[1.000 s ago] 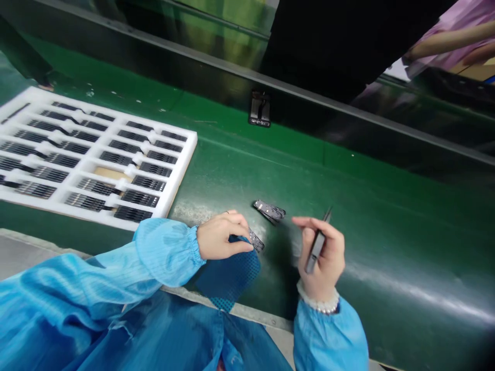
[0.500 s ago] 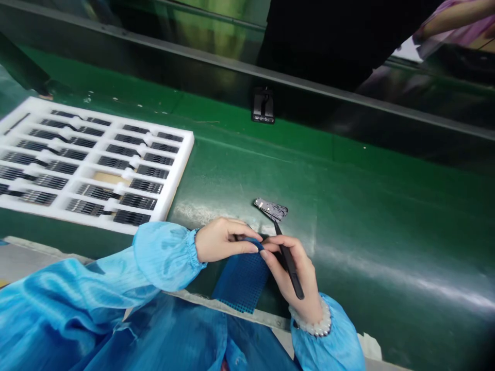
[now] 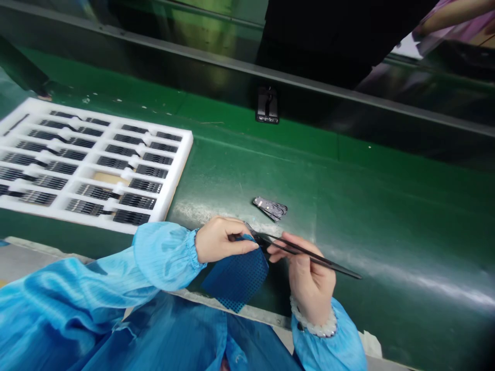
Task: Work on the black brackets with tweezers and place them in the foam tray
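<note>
My left hand [image 3: 225, 240] pinches the upper edge of a blue sheet [image 3: 242, 275] patterned with rows of small dots or holes; the sheet hangs down toward the bench edge. Between the fingers of my right hand [image 3: 309, 273] is a pair of black tweezers [image 3: 309, 251]. Their tips point left and reach the sheet's top corner by my left fingertips, where a small dark piece shows; I cannot make out its kind. Just beyond my hands, a little fanned stack of thin dark electronic parts [image 3: 270, 208] lies on the green bench [image 3: 348, 206].
On the left stands a white foam tray [image 3: 181, 159] with rows of dark flat parts in its slots. A black phone-like device [image 3: 267, 105] lies near the back ledge. Another person's arm [image 3: 27, 72] rests at the far left; one more arm shows at top right.
My right hand has drawn back to the right from the sheet's edge. The tweezers have turned from lying along the hand to pointing left at the sheet. My left hand has stayed put.
</note>
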The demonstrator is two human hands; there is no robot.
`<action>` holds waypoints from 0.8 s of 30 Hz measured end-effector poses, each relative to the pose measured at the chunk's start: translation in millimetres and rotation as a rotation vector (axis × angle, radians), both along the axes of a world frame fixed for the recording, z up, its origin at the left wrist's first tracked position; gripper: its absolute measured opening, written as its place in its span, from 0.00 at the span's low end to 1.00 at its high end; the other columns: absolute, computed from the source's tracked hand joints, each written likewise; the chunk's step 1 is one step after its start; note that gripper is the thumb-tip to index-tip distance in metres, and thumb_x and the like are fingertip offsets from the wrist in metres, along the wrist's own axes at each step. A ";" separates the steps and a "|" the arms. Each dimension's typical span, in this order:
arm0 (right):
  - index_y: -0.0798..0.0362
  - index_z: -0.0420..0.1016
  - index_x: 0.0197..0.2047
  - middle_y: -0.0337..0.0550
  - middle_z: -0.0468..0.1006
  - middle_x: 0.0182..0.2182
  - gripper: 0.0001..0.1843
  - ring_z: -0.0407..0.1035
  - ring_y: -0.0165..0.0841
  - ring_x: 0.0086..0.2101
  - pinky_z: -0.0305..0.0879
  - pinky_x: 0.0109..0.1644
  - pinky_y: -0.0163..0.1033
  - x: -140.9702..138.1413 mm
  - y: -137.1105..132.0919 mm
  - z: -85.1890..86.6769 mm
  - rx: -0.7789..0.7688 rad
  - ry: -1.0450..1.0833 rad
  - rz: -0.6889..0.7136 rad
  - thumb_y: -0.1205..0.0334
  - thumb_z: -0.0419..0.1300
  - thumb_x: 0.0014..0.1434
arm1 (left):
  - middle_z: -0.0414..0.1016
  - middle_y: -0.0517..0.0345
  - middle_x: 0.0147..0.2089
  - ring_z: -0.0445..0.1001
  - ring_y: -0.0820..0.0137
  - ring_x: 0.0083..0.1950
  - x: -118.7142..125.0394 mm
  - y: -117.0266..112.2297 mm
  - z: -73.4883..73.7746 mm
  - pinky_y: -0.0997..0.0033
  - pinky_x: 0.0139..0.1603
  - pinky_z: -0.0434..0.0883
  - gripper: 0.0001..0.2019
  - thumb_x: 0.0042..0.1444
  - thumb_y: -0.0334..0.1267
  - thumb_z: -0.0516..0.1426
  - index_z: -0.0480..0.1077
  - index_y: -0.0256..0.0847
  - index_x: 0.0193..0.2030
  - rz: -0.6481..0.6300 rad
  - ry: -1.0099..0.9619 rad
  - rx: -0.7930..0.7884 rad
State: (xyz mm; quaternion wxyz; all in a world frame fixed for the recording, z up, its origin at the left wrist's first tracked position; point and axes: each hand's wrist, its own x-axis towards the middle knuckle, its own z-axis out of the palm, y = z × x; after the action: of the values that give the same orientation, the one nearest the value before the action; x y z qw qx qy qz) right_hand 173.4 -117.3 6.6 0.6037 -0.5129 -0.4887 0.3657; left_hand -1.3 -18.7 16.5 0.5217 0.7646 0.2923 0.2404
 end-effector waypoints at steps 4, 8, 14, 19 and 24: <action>0.45 0.75 0.47 0.43 0.80 0.38 0.13 0.77 0.34 0.33 0.77 0.35 0.41 -1.2 1.6 6.7 -0.055 -0.049 0.047 0.66 0.60 0.58 | 0.70 0.60 0.24 0.68 0.77 0.26 0.0 -0.8 -0.8 0.79 0.28 0.63 0.10 0.56 0.38 0.58 0.72 0.35 0.26 -0.012 0.003 0.057; 0.46 0.77 0.43 0.43 0.80 0.37 0.11 0.76 0.36 0.36 0.76 0.39 0.43 -2.2 3.4 10.0 0.008 -0.179 0.038 0.67 0.62 0.56 | 0.71 0.58 0.25 0.69 0.76 0.27 0.2 -1.9 -0.4 0.79 0.29 0.64 0.12 0.57 0.37 0.56 0.70 0.35 0.25 -0.051 0.002 0.039; 0.47 0.76 0.43 0.43 0.82 0.35 0.11 0.76 0.36 0.37 0.76 0.40 0.42 -2.5 3.8 10.8 0.008 -0.306 0.020 0.68 0.61 0.57 | 0.67 0.60 0.24 0.65 0.77 0.26 1.1 -2.5 1.2 0.79 0.27 0.62 0.14 0.58 0.38 0.55 0.67 0.36 0.23 -0.064 0.019 0.050; 0.47 0.76 0.43 0.42 0.81 0.35 0.12 0.76 0.35 0.37 0.76 0.39 0.41 -1.7 3.0 10.7 0.004 -0.312 0.040 0.70 0.61 0.56 | 0.65 0.61 0.23 0.64 0.78 0.25 1.4 -2.8 0.0 0.79 0.27 0.61 0.14 0.58 0.37 0.55 0.66 0.36 0.22 -0.055 0.012 0.070; 0.47 0.76 0.44 0.41 0.81 0.36 0.14 0.75 0.34 0.37 0.75 0.39 0.40 -1.8 2.7 9.5 0.015 -0.303 0.050 0.71 0.61 0.56 | 0.62 0.63 0.21 0.61 0.78 0.24 0.5 -3.3 -1.9 0.79 0.26 0.59 0.14 0.57 0.38 0.55 0.65 0.36 0.21 -0.040 0.041 0.073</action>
State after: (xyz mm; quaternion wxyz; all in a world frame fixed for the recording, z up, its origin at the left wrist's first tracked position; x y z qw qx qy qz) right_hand 171.6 -114.6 16.1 0.5175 -0.5454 -0.5895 0.2954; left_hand -0.8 -22.1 14.6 0.4921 0.7936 0.2786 0.2245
